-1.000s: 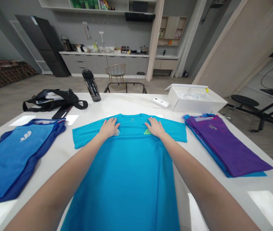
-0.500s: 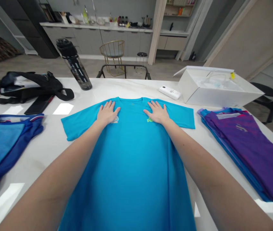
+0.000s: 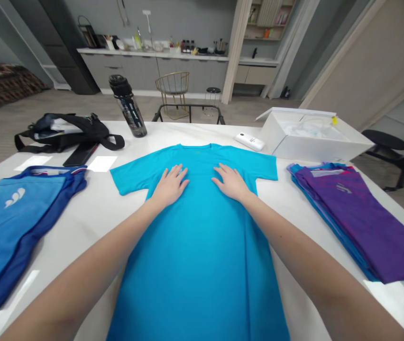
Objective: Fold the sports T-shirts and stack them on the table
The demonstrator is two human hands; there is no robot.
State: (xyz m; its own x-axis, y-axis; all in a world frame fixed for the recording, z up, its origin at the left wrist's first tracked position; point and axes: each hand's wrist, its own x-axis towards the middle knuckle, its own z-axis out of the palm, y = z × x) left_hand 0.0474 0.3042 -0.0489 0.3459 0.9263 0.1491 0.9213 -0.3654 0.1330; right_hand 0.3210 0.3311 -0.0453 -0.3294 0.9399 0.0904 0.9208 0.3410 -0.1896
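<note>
A turquoise T-shirt (image 3: pixel 198 237) lies spread on the white table (image 3: pixel 77 218), collar at the far side and both sleeves out. My left hand (image 3: pixel 170 185) rests flat on the left chest of the shirt, fingers apart. On the right chest lies my right hand (image 3: pixel 231 182), also flat with spread fingers. The lower hem runs out of view. Both chest prints are hidden, apparently beneath my hands.
Folded blue shirts (image 3: pixel 20 208) lie left, purple and blue ones (image 3: pixel 362 213) right. Behind are a black bag (image 3: pixel 63 130), a phone (image 3: pixel 80 154), a bottle (image 3: pixel 129 106), a white device (image 3: pixel 250 141) and an open white box (image 3: pixel 312 144). A chair (image 3: pixel 188 106) stands beyond the table.
Both hands have slid a little down the shirt toward me, and the left one also inward. The camera view has shifted, showing more of the blue shirts on the left.
</note>
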